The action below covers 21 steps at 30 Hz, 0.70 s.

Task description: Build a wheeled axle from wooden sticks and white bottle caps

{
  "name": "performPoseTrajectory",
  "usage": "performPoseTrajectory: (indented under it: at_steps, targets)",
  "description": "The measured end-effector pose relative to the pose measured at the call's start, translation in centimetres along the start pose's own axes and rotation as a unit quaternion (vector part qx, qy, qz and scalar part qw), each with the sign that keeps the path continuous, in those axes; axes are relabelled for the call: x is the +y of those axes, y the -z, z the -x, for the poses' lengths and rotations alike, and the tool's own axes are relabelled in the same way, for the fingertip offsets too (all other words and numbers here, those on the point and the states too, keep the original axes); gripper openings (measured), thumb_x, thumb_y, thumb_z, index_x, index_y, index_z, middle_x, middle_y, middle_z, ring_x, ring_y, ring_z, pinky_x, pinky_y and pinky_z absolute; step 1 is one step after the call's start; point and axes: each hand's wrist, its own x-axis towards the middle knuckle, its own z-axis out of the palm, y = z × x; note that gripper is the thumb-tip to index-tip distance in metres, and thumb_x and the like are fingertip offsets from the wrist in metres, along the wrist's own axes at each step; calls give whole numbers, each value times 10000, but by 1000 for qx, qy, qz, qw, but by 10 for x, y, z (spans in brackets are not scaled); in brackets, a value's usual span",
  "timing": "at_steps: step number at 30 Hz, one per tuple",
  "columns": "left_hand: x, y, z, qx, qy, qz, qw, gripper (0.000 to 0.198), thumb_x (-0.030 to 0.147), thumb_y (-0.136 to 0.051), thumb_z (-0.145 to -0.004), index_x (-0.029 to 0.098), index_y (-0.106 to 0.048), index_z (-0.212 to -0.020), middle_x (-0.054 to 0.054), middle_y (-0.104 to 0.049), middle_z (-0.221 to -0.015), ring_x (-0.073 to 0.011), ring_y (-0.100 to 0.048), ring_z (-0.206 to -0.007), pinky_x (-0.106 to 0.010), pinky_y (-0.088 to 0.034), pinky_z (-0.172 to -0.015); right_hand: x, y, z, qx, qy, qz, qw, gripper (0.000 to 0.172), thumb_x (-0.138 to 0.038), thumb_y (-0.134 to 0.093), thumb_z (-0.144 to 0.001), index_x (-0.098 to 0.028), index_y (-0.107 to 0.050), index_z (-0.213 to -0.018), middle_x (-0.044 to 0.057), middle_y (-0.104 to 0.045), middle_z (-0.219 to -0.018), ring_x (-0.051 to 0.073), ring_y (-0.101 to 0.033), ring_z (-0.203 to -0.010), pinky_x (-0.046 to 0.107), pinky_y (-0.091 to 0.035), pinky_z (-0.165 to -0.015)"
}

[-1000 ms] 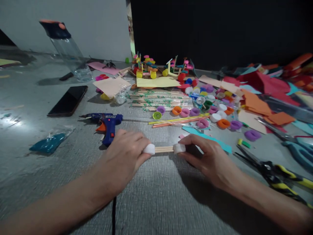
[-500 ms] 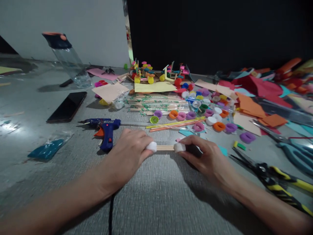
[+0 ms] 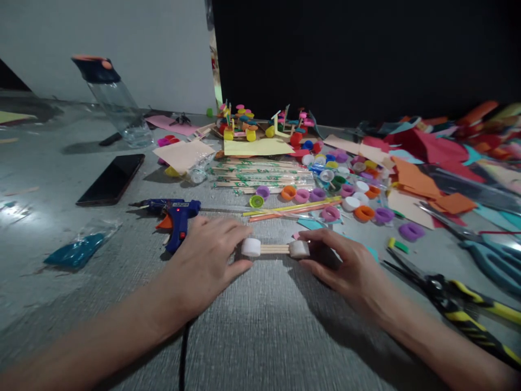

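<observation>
Surface (image 3: pixel 260 336): grey, woven-looking grain, matt with a faint sheen at left. Sticks (image 3: pixel 274 249): pale bare wood, matt, capped by two white plastic caps (image 3: pixel 251 247), smooth. Glue gun (image 3: pixel 175 212): blue plastic, semi-gloss, orange trigger. Phone (image 3: pixel 112 179): black glass, glossy. Bottle (image 3: pixel 118 103): clear plastic, dark lid. Bag (image 3: pixel 79 250): clear glossy film over teal contents. Loose caps (image 3: pixel 362 213): coloured plastic, smooth. Skewers (image 3: pixel 264 174): wood in clear printed wrap. Sheets (image 3: pixel 415 176): matt, paper or foam, cannot tell which. Pliers (image 3: pixel 459 293): dark metal, yellow-black handles. Scissors (image 3: pixel 492 255): teal plastic handles.
</observation>
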Motion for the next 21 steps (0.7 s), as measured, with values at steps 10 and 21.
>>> performPoseTrajectory:
  at_steps: [10, 21]
  targets:
    - [-1, 1, 1, -15, 7, 33, 999, 117, 243, -679, -936, 225, -696, -1050, -25, -743, -1049, -248, -648, -1011, -424, -396, -881, 2, -2, -2, 4, 15, 2, 1000, 119, -280, -629, -980, -230, -620, -1087, 64, -706, -965, 247, -672, -850, 414, -543, -761]
    - [-1, -2, 1, 2, 6, 42, 999, 91, 254, -670, -948, 207, -689, -1023, -36, -738, -1028, -251, -629, -995, -428, -419, -880, 2, -4, -3, 12, 25, 8, 1000, 91, -245, -612, -979, -247, -620, -1069, 77, -705, -1036, 264, -676, -944, 415, -544, -793]
